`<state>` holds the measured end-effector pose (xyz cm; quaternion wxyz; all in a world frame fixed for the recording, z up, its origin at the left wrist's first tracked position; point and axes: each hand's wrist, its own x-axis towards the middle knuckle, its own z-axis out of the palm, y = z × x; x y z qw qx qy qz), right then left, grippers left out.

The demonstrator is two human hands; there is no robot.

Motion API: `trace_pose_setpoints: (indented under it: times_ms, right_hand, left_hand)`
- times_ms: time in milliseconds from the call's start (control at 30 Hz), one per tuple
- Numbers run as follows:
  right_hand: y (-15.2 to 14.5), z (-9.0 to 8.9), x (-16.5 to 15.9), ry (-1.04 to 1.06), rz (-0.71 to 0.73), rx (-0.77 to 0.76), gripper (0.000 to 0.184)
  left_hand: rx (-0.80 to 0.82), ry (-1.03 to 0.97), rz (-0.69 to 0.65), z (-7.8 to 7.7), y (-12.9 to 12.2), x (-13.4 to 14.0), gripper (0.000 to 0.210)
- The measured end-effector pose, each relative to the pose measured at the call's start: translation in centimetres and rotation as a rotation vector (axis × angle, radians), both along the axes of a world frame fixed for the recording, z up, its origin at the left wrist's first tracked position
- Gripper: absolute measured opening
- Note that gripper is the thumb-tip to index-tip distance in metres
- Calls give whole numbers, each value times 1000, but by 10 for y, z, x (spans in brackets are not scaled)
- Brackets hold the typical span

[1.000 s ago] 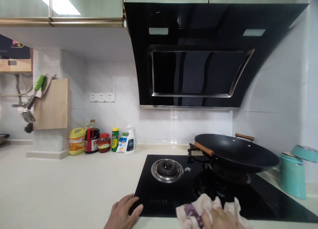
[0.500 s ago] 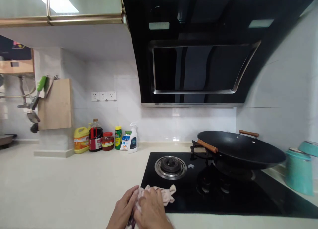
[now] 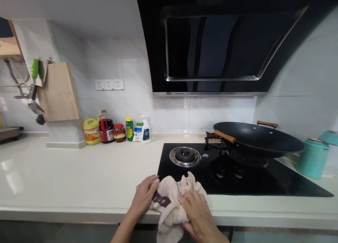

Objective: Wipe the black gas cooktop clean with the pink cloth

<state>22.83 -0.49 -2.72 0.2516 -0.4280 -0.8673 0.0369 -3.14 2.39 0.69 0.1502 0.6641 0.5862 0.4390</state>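
Observation:
A crumpled pale pink cloth (image 3: pixel 173 192) with a dark purple patch is bunched over the front left corner of the black gas hob (image 3: pixel 253 185). Part of it hangs over the counter's front edge. My left hand (image 3: pixel 145 193) grips the cloth's left side, fingers bent and partly hidden by it. On the right side, my right hand (image 3: pixel 198 213) presses into the folds with its fingers curled on the fabric. Just behind the cloth is the bare left burner (image 3: pixel 185 155).
A large black wok (image 3: pixel 258 139) with wooden handles sits on the right burner, a teal canister (image 3: pixel 313 158) beyond it. Along the wall stand a yellow jug (image 3: pixel 92 132), a dark sauce bottle (image 3: pixel 106 128), a red-lidded jar (image 3: pixel 119 133) and a white spray bottle (image 3: pixel 145 130). The range hood (image 3: pixel 211 46) hangs above.
My hands have moved apart, the right one to the right, and the cloth between them is more spread out. The view has tilted down, showing the counter's front edge.

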Motion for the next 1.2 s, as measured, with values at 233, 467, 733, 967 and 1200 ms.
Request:
trace_pose_setpoints:
  times_ms: [233, 467, 733, 967, 1200]
  right_hand:
    - [18, 55, 14, 587, -36, -319, 38]
    - [73, 101, -28, 1135, 142, -689, 67]
    - [86, 60, 21, 586, -319, -240, 57]
    - [38, -12, 79, 235, -456, 243, 40]
    - [29, -28, 74, 83, -505, 485, 34]
  left_hand:
    - [-35, 23, 8, 2, -3, 3, 56]
    - [-39, -63, -16, 6, -6, 1, 57]
    - [87, -142, 24, -7, 2, -8, 56]
    - [27, 293, 95, 16, 8, 31, 57]
    - [-244, 423, -143, 39, 36, 129, 88]
